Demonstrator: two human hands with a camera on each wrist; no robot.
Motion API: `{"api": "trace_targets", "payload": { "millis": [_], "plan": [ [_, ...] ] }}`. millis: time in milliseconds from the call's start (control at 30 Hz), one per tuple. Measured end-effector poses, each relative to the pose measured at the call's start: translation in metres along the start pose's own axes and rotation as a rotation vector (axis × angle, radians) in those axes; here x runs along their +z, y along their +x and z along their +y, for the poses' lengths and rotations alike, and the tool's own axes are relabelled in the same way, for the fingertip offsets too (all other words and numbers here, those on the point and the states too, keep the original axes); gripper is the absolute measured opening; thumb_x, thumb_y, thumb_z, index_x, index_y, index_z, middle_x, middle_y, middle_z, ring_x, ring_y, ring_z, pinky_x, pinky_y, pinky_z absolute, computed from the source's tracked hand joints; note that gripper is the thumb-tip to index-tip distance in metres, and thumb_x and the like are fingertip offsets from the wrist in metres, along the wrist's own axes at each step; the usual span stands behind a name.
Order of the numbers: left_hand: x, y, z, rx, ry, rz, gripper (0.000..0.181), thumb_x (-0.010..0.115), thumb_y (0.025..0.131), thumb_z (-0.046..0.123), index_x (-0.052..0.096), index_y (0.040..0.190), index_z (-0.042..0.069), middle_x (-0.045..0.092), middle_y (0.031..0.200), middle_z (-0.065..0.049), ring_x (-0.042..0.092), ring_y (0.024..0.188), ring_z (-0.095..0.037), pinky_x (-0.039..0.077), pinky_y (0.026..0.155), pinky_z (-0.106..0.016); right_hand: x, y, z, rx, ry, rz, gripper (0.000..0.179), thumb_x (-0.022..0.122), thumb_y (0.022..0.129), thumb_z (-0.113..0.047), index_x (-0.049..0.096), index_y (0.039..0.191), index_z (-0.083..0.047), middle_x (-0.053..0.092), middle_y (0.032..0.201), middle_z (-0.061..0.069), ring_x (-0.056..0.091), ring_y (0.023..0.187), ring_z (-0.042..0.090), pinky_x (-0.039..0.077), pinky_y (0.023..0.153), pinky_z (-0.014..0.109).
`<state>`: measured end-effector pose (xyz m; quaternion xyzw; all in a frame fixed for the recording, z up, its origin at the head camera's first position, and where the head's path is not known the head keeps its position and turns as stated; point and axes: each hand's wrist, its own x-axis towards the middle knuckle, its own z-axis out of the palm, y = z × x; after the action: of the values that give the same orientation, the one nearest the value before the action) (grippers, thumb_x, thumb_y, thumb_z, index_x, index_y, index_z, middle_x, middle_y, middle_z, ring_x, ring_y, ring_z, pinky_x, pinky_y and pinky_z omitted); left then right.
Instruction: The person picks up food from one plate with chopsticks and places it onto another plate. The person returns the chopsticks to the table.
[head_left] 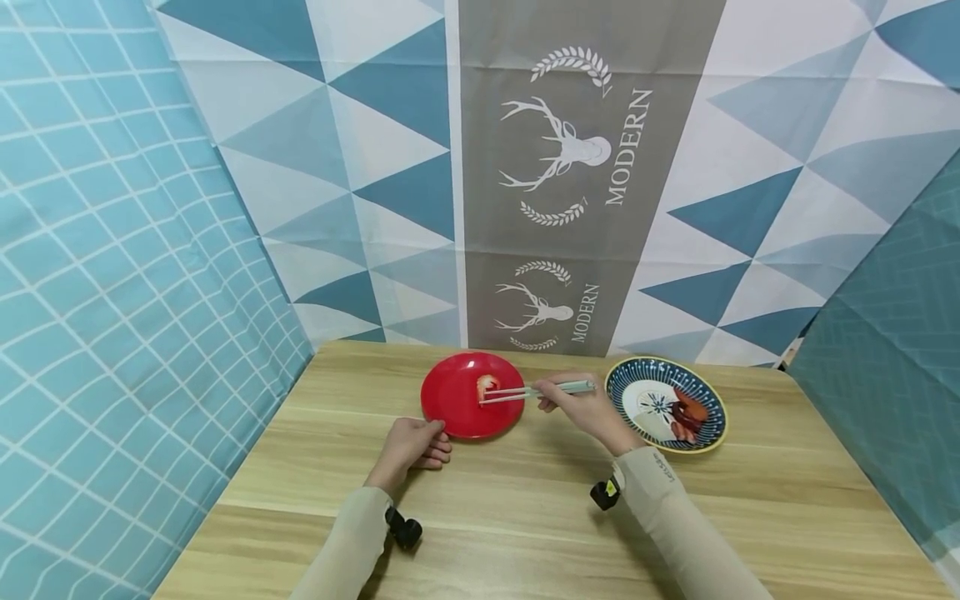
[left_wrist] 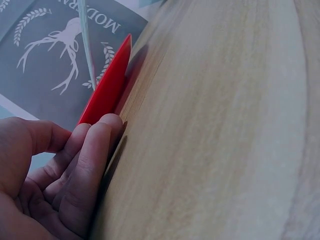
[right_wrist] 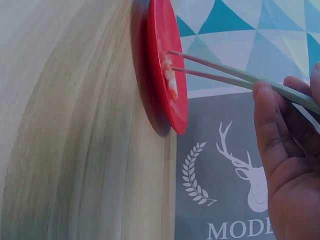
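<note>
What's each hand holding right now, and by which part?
The right hand holds the chopsticks by their rear half. The left hand holds the red plate by its near left rim.

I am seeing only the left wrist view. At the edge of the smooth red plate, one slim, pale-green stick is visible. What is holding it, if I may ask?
Observer: The person's right grip holds it, one of a pair of slim, pale-green chopsticks.
Operator: Thank you. What is lying on the plate?
Observer: One small, orange-and-white piece of food, at the chopstick tips.
Operator: And is another dish standing on the light wood-grain table?
Observer: Yes, a rounded, blue-patterned dish with yellow rim, to the right of the plate in the head view.
</note>
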<state>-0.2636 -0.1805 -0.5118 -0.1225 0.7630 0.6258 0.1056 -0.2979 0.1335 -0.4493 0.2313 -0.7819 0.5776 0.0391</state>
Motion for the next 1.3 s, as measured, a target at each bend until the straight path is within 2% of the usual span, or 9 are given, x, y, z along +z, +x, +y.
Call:
{"api": "trace_targets", "payload": {
  "millis": [133, 300, 400, 533, 667, 767, 933, 1167, 1300],
  "plan": [
    [0.0, 0.0, 0.0, -0.004, 0.0, -0.001, 0.033, 0.06, 0.103, 0.023, 0.073, 0.088, -0.003, 0.075, 0.075, -0.01, 0.073, 0.062, -0.015, 0.064, 0.058, -0.03, 0.004, 0.001, 0.002, 0.005, 0.024, 0.008, 0.025, 0.072, 0.098, -0.017, 0.077, 0.101, 0.008, 0.077, 0.082, 0.016, 0.076, 0.071, 0.02, 0.065, 0.07, 0.032],
    [0.001, -0.001, 0.001, -0.006, 0.008, 0.002, 0.033, 0.06, 0.103, 0.023, 0.073, 0.089, -0.004, 0.075, 0.076, -0.01, 0.073, 0.062, -0.015, 0.064, 0.059, -0.029, 0.01, 0.004, 0.004, 0.006, 0.024, 0.035, 0.02, 0.073, 0.097, -0.016, 0.079, 0.1, 0.003, 0.075, 0.086, 0.026, 0.077, 0.072, 0.023, 0.065, 0.071, 0.03],
    [0.001, -0.001, 0.002, -0.003, 0.012, 0.002, 0.033, 0.06, 0.103, 0.023, 0.073, 0.089, -0.004, 0.075, 0.076, -0.01, 0.073, 0.062, -0.015, 0.063, 0.058, -0.029, 0.013, 0.005, 0.003, 0.015, 0.001, 0.053, 0.018, 0.073, 0.097, -0.016, 0.08, 0.098, 0.0, 0.075, 0.085, 0.024, 0.077, 0.074, 0.028, 0.064, 0.071, 0.027],
    [0.001, -0.001, 0.001, -0.003, 0.009, 0.002, 0.033, 0.06, 0.103, 0.023, 0.074, 0.088, -0.004, 0.075, 0.075, -0.009, 0.073, 0.062, -0.015, 0.063, 0.058, -0.029, 0.015, 0.004, -0.004, 0.027, -0.016, 0.059, 0.019, 0.07, 0.098, -0.011, 0.078, 0.099, 0.006, 0.075, 0.083, 0.025, 0.076, 0.077, 0.039, 0.065, 0.073, 0.029],
    [0.001, -0.001, 0.001, -0.004, 0.004, 0.003, 0.034, 0.061, 0.102, 0.024, 0.074, 0.088, -0.004, 0.075, 0.075, -0.009, 0.073, 0.061, -0.015, 0.063, 0.058, -0.029, 0.011, 0.002, -0.005, 0.017, 0.029, 0.041, 0.02, 0.065, 0.101, -0.009, 0.077, 0.105, 0.007, 0.076, 0.084, 0.02, 0.076, 0.075, 0.031, 0.066, 0.072, 0.033],
    [0.001, 0.0, 0.0, -0.001, 0.004, 0.003, 0.034, 0.061, 0.103, 0.024, 0.074, 0.087, -0.003, 0.074, 0.074, -0.01, 0.073, 0.061, -0.015, 0.063, 0.058, -0.029, 0.004, -0.001, -0.006, 0.012, 0.051, 0.029, 0.024, 0.061, 0.105, -0.014, 0.076, 0.108, 0.004, 0.076, 0.085, 0.014, 0.075, 0.073, 0.02, 0.066, 0.071, 0.033],
    [0.001, -0.001, 0.001, 0.003, 0.003, 0.0, 0.034, 0.061, 0.102, 0.024, 0.074, 0.086, -0.003, 0.074, 0.073, -0.009, 0.072, 0.06, -0.014, 0.063, 0.057, -0.029, -0.015, -0.009, -0.017, -0.019, 0.017, 0.012, 0.032, 0.053, 0.109, -0.019, 0.074, 0.108, 0.006, 0.077, 0.089, 0.019, 0.076, 0.074, 0.023, 0.066, 0.071, 0.035],
    [0.002, -0.004, 0.002, 0.016, 0.006, -0.002, 0.035, 0.061, 0.103, 0.025, 0.074, 0.088, -0.004, 0.074, 0.074, -0.01, 0.072, 0.06, -0.014, 0.063, 0.057, -0.028, -0.054, -0.03, -0.032, 0.022, -0.236, 0.016, 0.034, 0.053, 0.109, -0.03, 0.079, 0.108, -0.008, 0.08, 0.09, 0.001, 0.075, 0.09, 0.011, 0.053, 0.087, 0.019],
    [0.002, -0.005, 0.002, 0.018, 0.0, -0.004, 0.035, 0.061, 0.103, 0.025, 0.074, 0.088, -0.004, 0.074, 0.074, -0.01, 0.072, 0.06, -0.014, 0.063, 0.057, -0.028, -0.075, -0.04, -0.042, 0.065, -0.289, -0.02, 0.036, 0.052, 0.109, -0.029, 0.076, 0.116, -0.003, 0.081, 0.097, 0.003, 0.077, 0.091, 0.012, 0.052, 0.095, 0.017]
  ]
}}
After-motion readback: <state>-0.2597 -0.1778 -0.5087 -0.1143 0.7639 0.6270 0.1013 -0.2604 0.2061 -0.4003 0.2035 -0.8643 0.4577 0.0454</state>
